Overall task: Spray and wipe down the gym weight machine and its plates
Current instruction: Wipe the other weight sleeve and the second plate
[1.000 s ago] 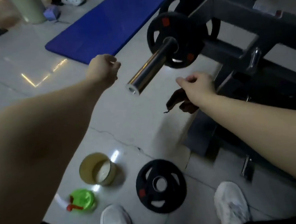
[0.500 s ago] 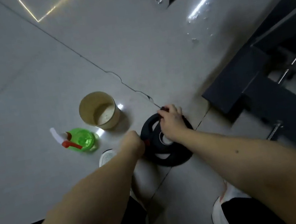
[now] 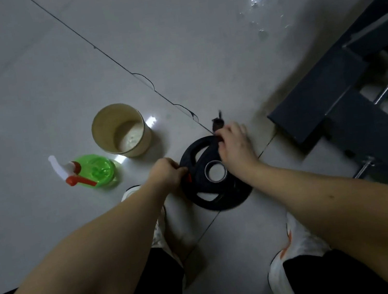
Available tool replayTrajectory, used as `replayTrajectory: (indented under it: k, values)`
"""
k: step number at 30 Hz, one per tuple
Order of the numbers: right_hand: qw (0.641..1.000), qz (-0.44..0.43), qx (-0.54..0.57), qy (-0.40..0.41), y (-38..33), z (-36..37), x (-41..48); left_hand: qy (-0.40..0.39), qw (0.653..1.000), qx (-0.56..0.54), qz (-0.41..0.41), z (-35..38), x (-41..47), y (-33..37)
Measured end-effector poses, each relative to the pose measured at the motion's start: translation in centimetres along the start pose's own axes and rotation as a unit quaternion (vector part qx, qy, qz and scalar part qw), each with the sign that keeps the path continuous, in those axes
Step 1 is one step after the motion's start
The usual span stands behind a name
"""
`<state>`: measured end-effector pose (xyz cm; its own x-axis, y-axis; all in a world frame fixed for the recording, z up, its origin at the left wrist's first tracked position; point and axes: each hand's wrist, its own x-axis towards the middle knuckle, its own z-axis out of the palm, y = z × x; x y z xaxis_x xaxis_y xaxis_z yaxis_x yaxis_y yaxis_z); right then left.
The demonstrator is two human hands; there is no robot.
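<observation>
Gripping the plate (image 3: 222, 202), left hand (image 3: 166, 174) curls round its rim; right hand (image 3: 236, 147) pinches cloth (image 3: 217, 124) (dark) against it; lift level, I'd say.

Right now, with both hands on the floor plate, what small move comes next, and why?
Probably sweep the cloth across the weight plate toward you: the right hand holds it at the far rim, and the left hand grips the left rim, steadying the plate.

Left hand (image 3: 165, 173), right hand (image 3: 236, 147) lowered, gripping weight plate (image 3: 210, 191)
</observation>
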<state>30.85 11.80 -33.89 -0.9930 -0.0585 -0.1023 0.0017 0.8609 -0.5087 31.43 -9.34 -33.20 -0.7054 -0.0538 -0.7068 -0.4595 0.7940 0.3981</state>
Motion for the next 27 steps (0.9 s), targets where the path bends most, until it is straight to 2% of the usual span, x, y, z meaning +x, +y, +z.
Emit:
replayTrajectory:
  k: [3, 6, 8, 12, 15, 18, 20, 25, 27]
  values:
    - [0.996, -0.030, 0.011, -0.087, -2.0, 1.4, -4.2, 0.012, 1.000, 0.009, -0.003, 0.3, 0.2, -0.2]
    - [0.984, -0.054, 0.020, -0.167, -0.5, 0.3, -10.2, 0.039, 0.999, 0.017, 0.010, 0.2, 0.7, 0.5]
    - [0.977, -0.048, 0.033, -0.207, 0.6, -0.9, -10.8, 0.059, 0.997, 0.032, 0.024, 0.2, 1.2, 1.8]
    - [0.982, 0.058, 0.080, -0.160, 0.0, -3.8, -7.9, 0.078, 0.982, 0.146, 0.087, 0.1, 2.3, 5.3]
    - [0.972, 0.141, 0.133, -0.136, -0.5, -5.9, -5.9, 0.061, 0.953, 0.261, 0.139, -0.4, 3.1, 7.1]
    - [0.966, 0.167, 0.160, -0.116, 0.1, -7.8, -4.9, 0.064, 0.918, 0.351, 0.173, -1.0, 3.2, 8.0]
    - [0.966, 0.177, 0.157, -0.102, 0.7, -9.1, -4.5, 0.068, 0.910, 0.364, 0.187, -1.2, 2.5, 8.7]
    - [0.975, 0.155, 0.139, -0.079, 0.6, -12.7, -4.4, 0.043, 0.927, 0.311, 0.206, -2.4, -1.4, 12.1]
    - [0.976, 0.152, 0.139, -0.074, 0.1, -14.1, -4.3, 0.041, 0.923, 0.305, 0.232, -2.8, -3.6, 13.9]
